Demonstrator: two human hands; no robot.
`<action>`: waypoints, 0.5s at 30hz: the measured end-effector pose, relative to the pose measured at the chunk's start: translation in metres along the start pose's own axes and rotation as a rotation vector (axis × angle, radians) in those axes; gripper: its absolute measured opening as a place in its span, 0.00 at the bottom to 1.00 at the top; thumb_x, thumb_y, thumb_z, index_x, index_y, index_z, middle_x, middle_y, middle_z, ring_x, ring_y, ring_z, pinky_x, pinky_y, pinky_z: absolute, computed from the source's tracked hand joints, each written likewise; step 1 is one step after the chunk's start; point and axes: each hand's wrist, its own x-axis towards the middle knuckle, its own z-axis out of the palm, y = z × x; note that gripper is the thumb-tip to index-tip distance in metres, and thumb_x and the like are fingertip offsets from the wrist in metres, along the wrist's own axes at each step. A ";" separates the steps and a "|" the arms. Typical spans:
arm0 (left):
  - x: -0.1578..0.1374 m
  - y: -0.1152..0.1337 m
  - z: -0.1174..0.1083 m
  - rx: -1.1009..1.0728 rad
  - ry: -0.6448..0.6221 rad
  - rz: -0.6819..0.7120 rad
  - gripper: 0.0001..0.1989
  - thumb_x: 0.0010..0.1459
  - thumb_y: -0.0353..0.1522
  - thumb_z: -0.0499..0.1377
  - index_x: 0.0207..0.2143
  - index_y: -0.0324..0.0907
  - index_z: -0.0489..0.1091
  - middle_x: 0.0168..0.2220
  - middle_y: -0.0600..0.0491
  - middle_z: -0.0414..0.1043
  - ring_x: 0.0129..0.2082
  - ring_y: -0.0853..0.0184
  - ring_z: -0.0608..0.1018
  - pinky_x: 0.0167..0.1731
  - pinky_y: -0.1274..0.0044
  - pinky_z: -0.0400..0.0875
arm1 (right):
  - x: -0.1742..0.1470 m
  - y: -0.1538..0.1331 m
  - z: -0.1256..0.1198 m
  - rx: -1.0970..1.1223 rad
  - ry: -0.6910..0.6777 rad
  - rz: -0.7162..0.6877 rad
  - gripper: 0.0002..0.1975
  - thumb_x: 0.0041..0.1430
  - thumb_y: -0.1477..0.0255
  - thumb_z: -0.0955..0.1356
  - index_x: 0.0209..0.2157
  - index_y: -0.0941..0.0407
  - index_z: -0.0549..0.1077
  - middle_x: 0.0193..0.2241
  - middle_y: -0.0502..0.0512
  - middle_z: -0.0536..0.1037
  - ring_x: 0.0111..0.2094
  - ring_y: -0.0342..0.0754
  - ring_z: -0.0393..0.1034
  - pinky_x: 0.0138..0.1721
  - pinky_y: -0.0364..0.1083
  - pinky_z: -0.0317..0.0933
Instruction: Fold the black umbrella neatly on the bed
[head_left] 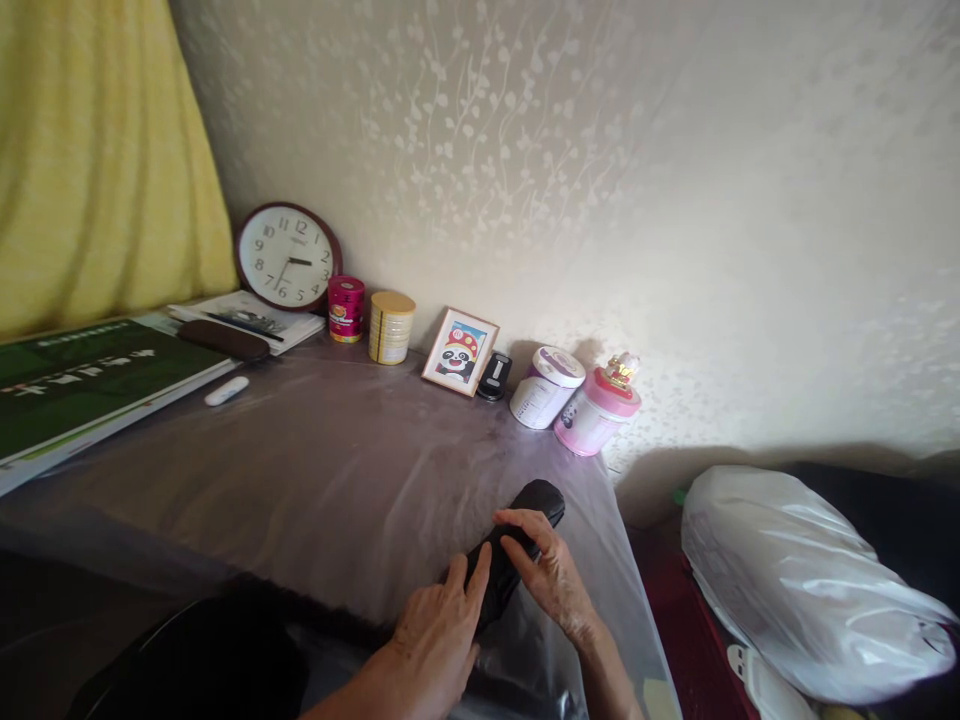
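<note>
A long black bundle (540, 500) lies slantwise on the covered table near its right edge. Its shape resembles a folded umbrella, with a rounded far end; I cannot make out its exact kind. My left hand (439, 630) grips the near part, with the fingers along its left side and top. Farther up, my right hand (551, 575) has its fingers bent over the middle from the right. Part of the bundle is hidden under both hands.
Along the wall stand a clock (289, 255), a pink tin (346, 310), a yellow tin (391, 328), a panda picture frame (460, 352), a white canister (546, 390) and a pink jar (596, 415). A green book (97, 380) lies left. Beyond the table's right edge sits a white plastic bag (802, 580).
</note>
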 end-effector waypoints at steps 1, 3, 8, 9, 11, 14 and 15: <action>0.000 0.000 0.000 0.003 -0.007 -0.004 0.44 0.47 0.27 0.60 0.63 0.43 0.40 0.56 0.39 0.60 0.35 0.59 0.78 0.36 0.69 0.73 | 0.000 0.002 0.002 -0.007 0.002 -0.016 0.13 0.56 0.71 0.66 0.44 0.50 0.73 0.38 0.54 0.76 0.43 0.49 0.68 0.48 0.50 0.61; 0.001 0.001 -0.001 0.009 -0.023 -0.012 0.44 0.47 0.26 0.59 0.63 0.42 0.39 0.58 0.38 0.56 0.36 0.59 0.78 0.37 0.69 0.73 | -0.001 0.007 0.004 0.004 0.029 -0.024 0.12 0.56 0.72 0.65 0.43 0.50 0.74 0.36 0.54 0.75 0.40 0.48 0.68 0.46 0.49 0.62; 0.003 0.003 -0.001 0.023 -0.049 -0.016 0.45 0.46 0.21 0.58 0.63 0.43 0.38 0.63 0.37 0.46 0.42 0.59 0.76 0.41 0.69 0.72 | -0.013 0.008 -0.006 0.184 0.109 0.106 0.09 0.55 0.66 0.67 0.37 0.52 0.76 0.35 0.52 0.75 0.38 0.47 0.69 0.42 0.46 0.63; 0.003 0.003 0.000 0.023 -0.050 -0.012 0.46 0.45 0.20 0.57 0.63 0.44 0.38 0.63 0.38 0.46 0.43 0.59 0.75 0.41 0.70 0.72 | -0.018 0.006 -0.011 0.233 0.108 0.168 0.10 0.54 0.64 0.68 0.37 0.52 0.76 0.33 0.52 0.75 0.37 0.47 0.69 0.41 0.46 0.63; 0.003 0.004 0.001 0.028 -0.045 -0.006 0.47 0.43 0.19 0.56 0.63 0.45 0.37 0.63 0.40 0.46 0.45 0.60 0.74 0.42 0.71 0.72 | -0.027 0.002 -0.023 0.308 0.099 0.290 0.12 0.52 0.62 0.69 0.36 0.52 0.76 0.29 0.51 0.75 0.36 0.48 0.70 0.40 0.46 0.64; 0.002 0.005 0.004 0.049 -0.035 0.020 0.50 0.41 0.17 0.54 0.63 0.45 0.34 0.63 0.42 0.48 0.44 0.60 0.74 0.41 0.71 0.73 | -0.039 0.006 -0.036 0.337 0.173 0.382 0.14 0.51 0.59 0.69 0.35 0.53 0.77 0.24 0.51 0.75 0.35 0.51 0.72 0.42 0.47 0.64; 0.002 0.005 0.004 0.052 -0.036 0.029 0.50 0.40 0.17 0.54 0.63 0.45 0.33 0.62 0.42 0.49 0.44 0.60 0.74 0.41 0.71 0.73 | -0.042 0.011 -0.038 0.327 0.233 0.396 0.15 0.50 0.58 0.69 0.34 0.54 0.77 0.24 0.51 0.75 0.35 0.51 0.72 0.42 0.48 0.64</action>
